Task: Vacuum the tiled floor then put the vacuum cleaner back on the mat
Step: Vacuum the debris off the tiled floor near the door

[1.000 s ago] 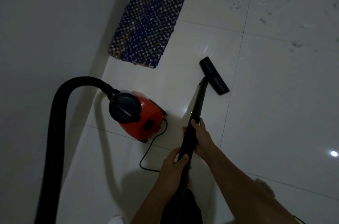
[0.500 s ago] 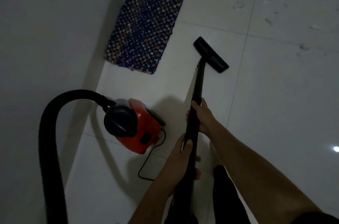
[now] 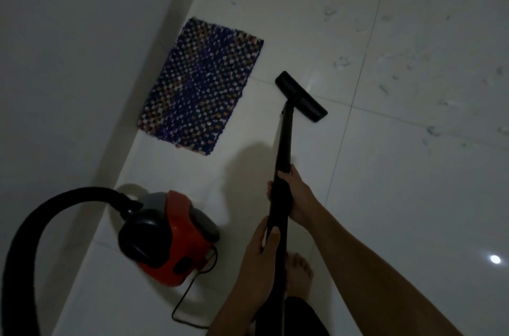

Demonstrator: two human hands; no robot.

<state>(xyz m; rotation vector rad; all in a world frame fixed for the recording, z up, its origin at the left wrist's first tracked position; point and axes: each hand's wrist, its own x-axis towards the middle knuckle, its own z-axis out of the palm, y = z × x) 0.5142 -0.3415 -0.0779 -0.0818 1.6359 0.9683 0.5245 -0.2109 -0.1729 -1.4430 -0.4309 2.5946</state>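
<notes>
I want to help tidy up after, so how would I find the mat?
Look along the grey wall at the left of the white tiled floor. The mat lies flat beside it, beyond the red vacuum cleaner. It is the only speckled blue rectangle, unlike the plain red cleaner and the black wand.

Mat (image 3: 201,88): ahead on your left, lying along the wall (image 3: 68,60).
Vacuum cleaner (image 3: 170,239): on the tiles (image 3: 413,198) nearer you, apart from the mat, with its hose (image 3: 41,220) arching left.
Floor head (image 3: 301,97): on the tiles, right of the mat.
Wand (image 3: 283,156): you hold it with your right hand (image 3: 297,198) ahead of your left hand (image 3: 259,256).
</notes>
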